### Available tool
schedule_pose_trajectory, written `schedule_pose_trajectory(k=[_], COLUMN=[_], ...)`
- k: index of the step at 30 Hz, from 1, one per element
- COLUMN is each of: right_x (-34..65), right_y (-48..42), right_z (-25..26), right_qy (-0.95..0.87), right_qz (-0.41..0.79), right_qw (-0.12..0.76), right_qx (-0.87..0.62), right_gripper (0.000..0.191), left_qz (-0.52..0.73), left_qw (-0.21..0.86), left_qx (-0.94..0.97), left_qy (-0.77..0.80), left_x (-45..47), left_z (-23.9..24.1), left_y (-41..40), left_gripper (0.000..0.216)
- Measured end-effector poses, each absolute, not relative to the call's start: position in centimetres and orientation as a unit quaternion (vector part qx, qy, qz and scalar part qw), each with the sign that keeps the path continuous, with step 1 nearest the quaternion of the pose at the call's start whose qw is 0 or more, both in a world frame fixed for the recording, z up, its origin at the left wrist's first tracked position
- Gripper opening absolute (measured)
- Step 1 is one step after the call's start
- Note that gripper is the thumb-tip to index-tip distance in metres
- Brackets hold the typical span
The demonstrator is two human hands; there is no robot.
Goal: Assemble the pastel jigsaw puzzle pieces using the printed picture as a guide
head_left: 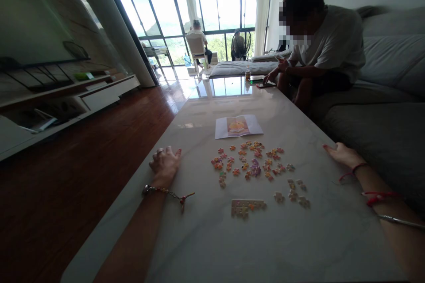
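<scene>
My left hand [165, 162] rests on the left side of the marble-look table [199, 239], fingers loosely bent and apart, with nothing in it. At the table's right edge my right hand [343, 154] is held out, one digit pointing inward and no object visible in it; its other fingers are partly hidden. Between the hands lie many loose jigsaw pieces [236, 171], pink, orange and purple. Nearer to me is a small joined puzzle section [244, 208], with pale loose pieces [292, 195] to its right. Beyond the pieces lies a creased picture sheet [254, 124].
A person [338, 44] sits on the grey sofa [375, 128] at right. A phone [265, 86] and a small bottle [247, 73] are at the table's far end. A low cabinet [99, 99] stands left. Another person [196, 37] sits by the windows.
</scene>
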State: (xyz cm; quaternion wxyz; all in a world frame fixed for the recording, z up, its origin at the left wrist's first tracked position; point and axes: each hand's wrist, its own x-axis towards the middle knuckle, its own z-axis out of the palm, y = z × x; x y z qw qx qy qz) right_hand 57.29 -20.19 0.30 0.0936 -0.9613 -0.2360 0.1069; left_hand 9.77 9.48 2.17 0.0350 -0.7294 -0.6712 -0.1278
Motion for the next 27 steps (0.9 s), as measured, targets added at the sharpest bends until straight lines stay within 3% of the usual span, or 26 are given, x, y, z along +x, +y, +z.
schedule_pose_trajectory(k=[4,7,27], right_x=[57.1,57.0,56.4], right_y=[-19.7,-19.5,-20.9], right_z=[-0.2,-0.3,-1.5], right_qy=[-0.227,-0.209,-0.174], right_qz=[0.128,0.120,0.073], right_qw=[0.074,0.068,0.145], right_qx=[-0.962,-0.968,-0.971], right_gripper=[0.077,0.075,0.064], left_qz=[-0.039,0.001,0.139], left_qw=[-0.086,-0.127,-0.034], left_qx=[-0.589,-0.578,-0.537], left_qy=[-0.802,-0.806,-0.831], left_x=[5.4,2.8,0.6], left_z=[2.5,2.6,0.9], left_y=[12.0,13.4,15.2], left_gripper=[0.069,0.065,0.051])
